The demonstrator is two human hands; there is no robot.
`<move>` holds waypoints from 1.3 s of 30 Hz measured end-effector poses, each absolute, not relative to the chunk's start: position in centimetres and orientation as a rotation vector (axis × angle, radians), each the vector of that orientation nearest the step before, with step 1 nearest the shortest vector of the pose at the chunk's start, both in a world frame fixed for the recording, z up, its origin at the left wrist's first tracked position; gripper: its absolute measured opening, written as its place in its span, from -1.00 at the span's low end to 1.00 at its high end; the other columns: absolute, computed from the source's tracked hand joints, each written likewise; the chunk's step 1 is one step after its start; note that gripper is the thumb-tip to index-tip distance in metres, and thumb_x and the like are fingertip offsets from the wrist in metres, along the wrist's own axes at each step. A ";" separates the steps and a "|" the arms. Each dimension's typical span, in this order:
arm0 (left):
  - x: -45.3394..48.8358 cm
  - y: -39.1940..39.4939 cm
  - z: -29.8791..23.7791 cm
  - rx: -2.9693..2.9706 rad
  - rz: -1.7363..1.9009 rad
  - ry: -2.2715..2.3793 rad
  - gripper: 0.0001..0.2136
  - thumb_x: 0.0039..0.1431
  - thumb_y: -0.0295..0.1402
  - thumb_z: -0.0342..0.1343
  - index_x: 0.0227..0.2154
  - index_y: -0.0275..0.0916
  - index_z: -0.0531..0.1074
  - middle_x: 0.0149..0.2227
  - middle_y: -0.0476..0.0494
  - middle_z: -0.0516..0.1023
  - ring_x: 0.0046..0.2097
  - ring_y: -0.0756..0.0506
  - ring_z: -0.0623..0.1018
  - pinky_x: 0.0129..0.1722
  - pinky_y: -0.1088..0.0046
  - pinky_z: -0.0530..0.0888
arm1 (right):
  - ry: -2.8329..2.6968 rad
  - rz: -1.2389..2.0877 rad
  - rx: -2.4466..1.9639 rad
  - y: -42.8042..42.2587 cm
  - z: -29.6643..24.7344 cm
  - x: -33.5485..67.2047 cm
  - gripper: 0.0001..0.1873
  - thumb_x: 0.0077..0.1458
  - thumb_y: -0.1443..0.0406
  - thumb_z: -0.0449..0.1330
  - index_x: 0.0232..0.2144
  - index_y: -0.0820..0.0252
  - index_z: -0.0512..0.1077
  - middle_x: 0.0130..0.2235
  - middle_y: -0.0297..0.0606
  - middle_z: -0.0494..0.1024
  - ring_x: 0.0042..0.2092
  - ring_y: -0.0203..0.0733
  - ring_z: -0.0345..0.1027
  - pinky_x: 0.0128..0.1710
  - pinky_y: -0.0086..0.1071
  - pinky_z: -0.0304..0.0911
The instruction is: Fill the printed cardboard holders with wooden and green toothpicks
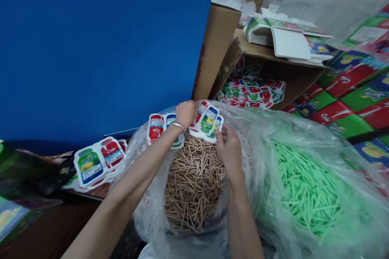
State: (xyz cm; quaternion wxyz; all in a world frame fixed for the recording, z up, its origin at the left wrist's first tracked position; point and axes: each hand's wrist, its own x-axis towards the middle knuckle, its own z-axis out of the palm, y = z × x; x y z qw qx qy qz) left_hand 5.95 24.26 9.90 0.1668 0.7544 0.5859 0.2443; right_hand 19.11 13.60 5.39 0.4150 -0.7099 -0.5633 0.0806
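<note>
My left hand (186,113) and my right hand (230,144) are closed on opposite edges of a few jar-shaped packets (208,123), printed in red, green and blue. The left fingertips are partly hidden behind the left edge; the right thumb and fingers pinch the lower right corner. The packets are fanned slightly above a clear plastic bag of short brown sticks (196,180). More packets (156,128), one marked Cola, lie on the bag's rim under my left wrist, which wears a silver bangle (178,124). Further packets (100,160) rest on a surface to the left.
A second plastic bag holds light green sticks (306,186) on the right. Behind stands an open cardboard box (299,79) with many packets (252,93); flattened printed cartons (288,36) lie on it. Red and green boxes (349,101) are stacked right. A blue panel (100,48) fills the left.
</note>
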 end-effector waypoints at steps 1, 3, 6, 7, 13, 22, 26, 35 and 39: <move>5.4 23.2 10.6 2.154 0.765 1.601 -0.74 0.25 -0.28 -0.06 -0.25 -0.28 0.50 -0.24 -0.18 0.56 -0.12 -0.15 0.50 -0.16 0.32 0.38 | -1.373 0.193 -1.720 12.8 5.7 19.0 -0.49 0.10 0.17 0.05 0.06 0.31 0.24 -0.05 0.04 0.43 -0.06 -0.05 0.33 -0.15 -0.20 0.28; 4.0 20.4 11.7 2.142 0.855 1.456 -0.68 0.25 -0.19 -0.09 -0.30 -0.24 0.52 -0.39 -0.09 0.58 -0.29 -0.08 0.53 -0.34 0.47 0.39 | -1.260 0.227 -1.567 11.2 6.4 18.8 -0.33 0.06 0.13 0.12 0.17 0.22 0.06 0.09 0.02 0.30 0.06 -0.05 0.23 -0.09 -0.17 0.26; 1.7 15.6 12.5 2.084 0.910 1.260 -0.71 0.20 -0.20 -0.02 -0.46 -0.22 0.52 -0.52 0.02 0.53 -0.46 0.02 0.48 -0.51 0.58 0.34 | -1.144 0.430 -1.439 8.3 6.8 18.5 -0.35 0.00 0.13 0.19 0.12 0.15 0.15 0.07 -0.08 0.36 0.03 -0.07 0.29 -0.09 -0.18 0.29; 1.0 13.9 12.4 1.952 0.959 1.129 -0.76 0.15 -0.25 0.04 -0.51 -0.24 0.50 -0.54 0.03 0.52 -0.48 0.03 0.46 -0.51 0.59 0.35 | -1.129 0.513 -1.447 7.2 6.7 18.4 -0.45 -0.01 0.12 0.19 0.03 0.16 0.27 -0.02 -0.12 0.46 -0.06 -0.08 0.36 -0.14 -0.21 0.32; -1.2 6.8 8.4 1.214 0.651 0.936 -0.86 0.02 -0.30 0.18 -0.34 -0.22 0.48 -0.44 0.02 0.57 -0.38 -0.04 0.52 -0.43 0.53 0.44 | -1.082 0.995 -1.515 0.7 4.0 17.4 -0.69 -0.01 0.08 0.17 -0.45 0.22 0.49 -0.54 -0.28 0.57 -0.53 -0.20 0.40 -0.57 -0.42 0.33; -2.7 3.5 3.2 0.913 0.918 1.343 -0.77 -0.08 -0.19 0.24 -0.55 -0.28 0.53 -0.59 0.01 0.59 -0.52 -0.05 0.52 -0.50 0.51 0.46 | -1.958 0.973 -1.482 -3.8 -1.0 20.3 -0.73 0.16 0.39 -0.04 -0.24 0.18 0.45 -0.30 -0.21 0.56 -0.27 -0.17 0.45 -0.27 -0.38 0.34; -3.4 3.6 3.5 0.759 1.133 1.438 -0.76 -0.19 -0.18 0.30 -0.63 -0.29 0.55 -0.64 -0.03 0.59 -0.55 -0.09 0.55 -0.52 0.49 0.51 | -2.439 0.463 -1.623 -4.7 -3.8 20.0 -0.48 0.00 0.58 -0.06 -0.01 0.19 0.34 -0.22 -0.12 0.53 -0.34 -0.14 0.46 -0.42 -0.38 0.35; -3.5 3.6 2.8 0.636 1.310 1.343 -0.82 -0.16 -0.27 0.31 -0.50 -0.29 0.59 -0.55 -0.09 0.64 -0.54 -0.14 0.60 -0.50 0.39 0.55 | -2.670 -0.026 -1.679 -3.6 -4.4 16.7 -0.50 -0.02 0.56 0.10 0.02 0.32 0.30 -0.20 -0.08 0.50 -0.26 -0.04 0.33 -0.32 -0.24 0.33; -3.7 3.2 2.5 0.587 1.304 1.334 -0.79 -0.14 -0.26 0.31 -0.47 -0.32 0.59 -0.55 -0.11 0.64 -0.52 -0.16 0.61 -0.43 0.35 0.57 | -2.587 -0.068 -1.771 -4.1 -5.3 16.5 -0.60 -0.02 0.56 0.09 -0.09 0.31 0.40 -0.30 -0.09 0.50 -0.31 -0.04 0.29 -0.34 -0.19 0.30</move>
